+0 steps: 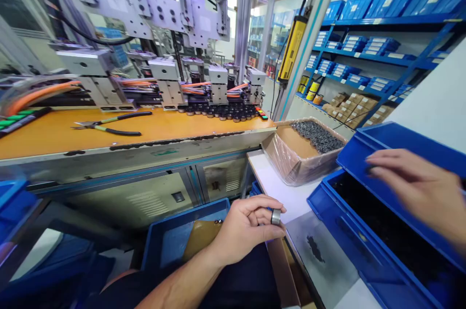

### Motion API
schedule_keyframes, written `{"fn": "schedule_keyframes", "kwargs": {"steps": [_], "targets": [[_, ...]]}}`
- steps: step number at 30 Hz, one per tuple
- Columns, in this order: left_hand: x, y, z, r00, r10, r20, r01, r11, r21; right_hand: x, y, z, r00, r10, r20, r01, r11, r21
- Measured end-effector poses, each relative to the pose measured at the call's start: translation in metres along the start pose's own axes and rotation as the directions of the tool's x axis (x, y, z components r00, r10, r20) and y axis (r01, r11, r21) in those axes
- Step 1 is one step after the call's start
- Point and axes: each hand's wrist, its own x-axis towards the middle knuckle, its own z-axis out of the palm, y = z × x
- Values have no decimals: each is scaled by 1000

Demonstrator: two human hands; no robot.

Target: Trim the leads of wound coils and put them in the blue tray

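Note:
My left hand is curled low in the middle and pinches a small metal ring between thumb and fingers, just left of a white table. My right hand hovers blurred over stacked blue bins at the right, fingers stretched toward the left over the dark parts inside. Whether it holds anything is not visible.
A plastic-lined cardboard box of dark rings sits on the white table. An orange workbench carries pliers, a row of black parts and a machine. A blue bin lies below. Blue shelves stand at right.

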Motion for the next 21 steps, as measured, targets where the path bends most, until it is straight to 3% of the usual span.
{"fn": "schedule_keyframes", "kwargs": {"steps": [3,7,10,17,21], "targets": [[1,-6,9,1000,-8,8,8,999,48,-22,-44,44,983,-106,148,46,931,361],[2,-13,16,1000,-20,-2,20,992,127,-44,-84,80,980,-140,143,22,784,620],[5,-20,21,1000,-24,-5,25,992,127,-53,-85,84,977,-173,122,54,762,646],[14,-30,27,998,-58,24,57,996,64,-56,-75,85,991,-123,58,68,814,577],[13,-27,26,1000,-13,-12,15,995,98,-54,-76,85,978,-202,50,137,804,578]]}}
